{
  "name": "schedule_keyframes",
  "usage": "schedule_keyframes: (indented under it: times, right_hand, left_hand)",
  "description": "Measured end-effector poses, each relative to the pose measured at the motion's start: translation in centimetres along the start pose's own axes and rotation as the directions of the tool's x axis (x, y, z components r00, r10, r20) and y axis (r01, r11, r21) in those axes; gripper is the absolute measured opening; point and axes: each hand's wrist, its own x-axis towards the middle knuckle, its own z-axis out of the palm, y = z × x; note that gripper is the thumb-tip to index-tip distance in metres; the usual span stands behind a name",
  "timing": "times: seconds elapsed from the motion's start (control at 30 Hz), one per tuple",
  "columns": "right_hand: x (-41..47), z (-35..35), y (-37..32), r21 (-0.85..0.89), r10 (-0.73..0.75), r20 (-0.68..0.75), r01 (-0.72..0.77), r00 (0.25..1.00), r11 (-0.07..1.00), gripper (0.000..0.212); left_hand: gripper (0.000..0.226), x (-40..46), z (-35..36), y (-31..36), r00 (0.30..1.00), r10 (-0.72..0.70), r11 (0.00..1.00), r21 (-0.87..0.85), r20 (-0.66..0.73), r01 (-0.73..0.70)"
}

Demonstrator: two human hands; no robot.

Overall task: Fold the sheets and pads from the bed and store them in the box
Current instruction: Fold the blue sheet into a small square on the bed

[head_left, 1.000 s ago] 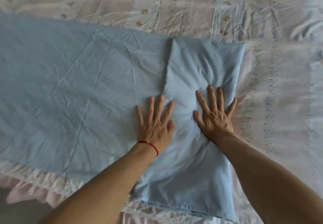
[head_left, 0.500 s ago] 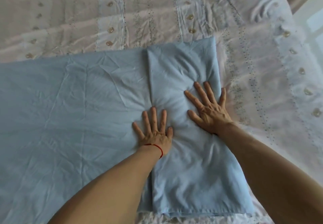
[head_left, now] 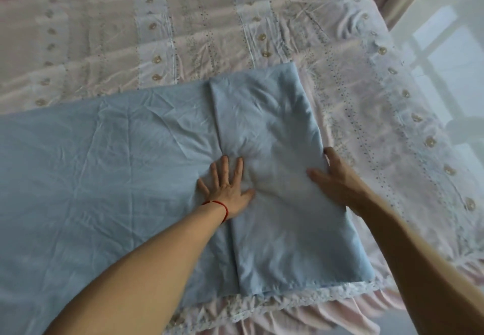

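Step in hand: folding the blue sheet (head_left: 131, 167) widthwise on the bed (head_left: 183, 46). Left hand (head_left: 226, 190) lay flat, fingers spread, pinning the folded panel's inner edge. Right hand (head_left: 332, 177) gripped the panel's outer edge, fingers tucked beneath. Next probably: turn the panel leftward again. No box seen. No writing legible.

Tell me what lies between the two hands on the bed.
In the head view, only the folded panel of the blue sheet lies between the left hand and the right hand, puckered into wrinkles; nothing else.
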Motion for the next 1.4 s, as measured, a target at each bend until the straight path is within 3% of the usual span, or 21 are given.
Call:
schedule_keyframes:
  times: [0.1, 0.17, 0.23, 0.27, 0.33, 0.37, 0.4, 0.5, 0.57, 0.63, 0.67, 0.73, 0.8, 0.93, 1.0, 1.07, 1.13, 1.2, 1.27, 1.33, 1.4]
  right_hand:
    - [-2.1, 0.1, -3.8, 0.038, -0.156, 0.022, 0.155, 0.987, 0.987, 0.045]
    - [-3.2, 1.4, -6.7, -0.016, -0.278, 0.050, 0.279, 0.959, 0.960, 0.045]
    - [-4.5, 3.7, -10.1, -0.079, -0.373, 0.087, 0.379, 0.924, 0.922, 0.043]
    - [-5.1, 5.1, -11.8, -0.104, -0.401, 0.115, 0.413, 0.909, 0.905, 0.044]
    - [-6.2, 8.5, -14.5, -0.149, -0.444, 0.157, 0.466, 0.882, 0.872, 0.049]
    - [-6.5, 10.2, -15.4, -0.170, -0.441, 0.171, 0.467, 0.881, 0.868, 0.049]
    - [-7.2, 12.0, -16.9, -0.181, -0.423, 0.187, 0.454, 0.887, 0.872, 0.049]
    - [-9.0, 17.9, -20.6, -0.172, -0.434, 0.225, 0.474, 0.872, 0.864, 0.043]
    - [-10.0, 21.8, -22.6, -0.160, -0.487, 0.270, 0.538, 0.830, 0.828, 0.042]
    - [-11.2, 24.7, -23.4, -0.190, -0.466, 0.354, 0.550, 0.811, 0.813, 0.046]
    - [-11.7, 25.9, -23.2, -0.197, -0.413, 0.369, 0.504, 0.833, 0.841, 0.050]
    - [-12.5, 27.3, -21.6, -0.177, -0.338, 0.298, 0.400, 0.893, 0.900, 0.050]
    - [-12.4, 27.8, -19.5, -0.227, -0.325, 0.110, 0.342, 0.939, 0.912, 0.049]
    - [-11.2, 25.5, -15.2, -0.362, -0.051, -0.129, 0.001, 0.990, 0.932, 0.072]
    - [-10.4, 24.8, -13.4, -0.292, 0.050, -0.138, -0.089, 0.989, 0.952, 0.085]
    - [-9.6, 25.0, -11.8, -0.185, 0.080, -0.144, -0.106, 0.986, 0.977, 0.080]
    - [-8.9, 25.1, -10.6, -0.072, 0.088, -0.152, -0.100, 0.985, 0.992, 0.062]
    - [-8.4, 25.0, -9.6, 0.058, 0.111, -0.128, -0.104, 0.986, 0.993, 0.046]
    - [-8.5, 24.6, -8.9, 0.180, 0.134, -0.094, -0.116, 0.986, 0.977, 0.036]
    - [-8.9, 24.3, -8.4, 0.235, 0.119, -0.060, -0.102, 0.991, 0.967, 0.035]
    - [-9.3, 24.0, -8.3, 0.204, 0.095, -0.058, -0.082, 0.994, 0.975, 0.035]
  left_hand:
    - [0.062, -0.7, -1.8, -1.3, 0.983, 0.030, 0.992, -0.118, -0.183, -0.052]
    - [0.063, -1.7, -3.7, -1.9, 0.924, 0.019, 0.979, -0.182, -0.383, -0.095]
    - [0.053, -3.2, -6.2, -2.5, 0.887, 0.006, 0.881, -0.417, -0.462, -0.224]
    - [0.047, -4.0, -7.6, -2.7, 0.904, -0.028, 0.739, -0.618, -0.427, -0.269]
    - [0.048, -5.9, -10.5, -4.1, 0.971, -0.102, 0.292, -0.940, -0.214, -0.177]
    - [0.052, -6.5, -11.5, -5.1, 0.991, -0.077, 0.133, -0.986, -0.108, -0.098]
    - [0.055, -7.2, -12.2, -6.8, 0.998, -0.027, 0.077, -0.995, -0.059, -0.056]
    - [0.041, -7.9, -12.8, -12.2, 0.998, 0.020, 0.161, -0.985, -0.057, -0.060]
    - [0.028, -6.9, -12.6, -16.1, 0.979, -0.126, 0.248, -0.961, -0.159, -0.124]
    - [0.024, -5.1, -12.3, -19.9, 0.930, -0.293, 0.381, -0.919, -0.221, -0.098]
    - [0.024, -4.2, -12.0, -21.9, 0.920, -0.336, 0.391, -0.919, -0.199, -0.056]
    - [0.034, -2.9, -11.3, -24.8, 0.945, -0.322, 0.293, -0.956, -0.063, 0.036]
    - [0.052, -1.6, -10.7, -27.0, 0.972, -0.228, 0.182, -0.977, 0.066, 0.109]
    - [0.045, 0.2, -12.6, -26.4, 0.989, -0.089, 0.018, -0.993, 0.118, 0.120]
    - [0.054, 2.2, -14.3, -26.1, 0.983, -0.122, 0.052, -0.989, 0.135, 0.142]
    - [0.042, 3.7, -16.5, -25.2, 0.983, -0.139, 0.104, -0.985, 0.121, 0.136]
    - [0.023, 5.1, -18.3, -24.6, 0.989, -0.146, 0.183, -0.983, -0.024, 0.003]
    - [0.035, 5.4, -18.8, -24.7, 0.960, -0.175, 0.212, -0.961, -0.217, -0.178]
    - [0.033, 5.2, -17.5, -26.1, 0.924, -0.247, 0.249, -0.940, -0.293, -0.232]
    - [0.027, 5.6, -15.2, -28.8, 0.922, -0.308, 0.246, -0.956, -0.236, -0.162]
    - [0.051, 5.6, -13.9, -30.4, 0.952, -0.281, 0.128, -0.988, -0.118, -0.085]
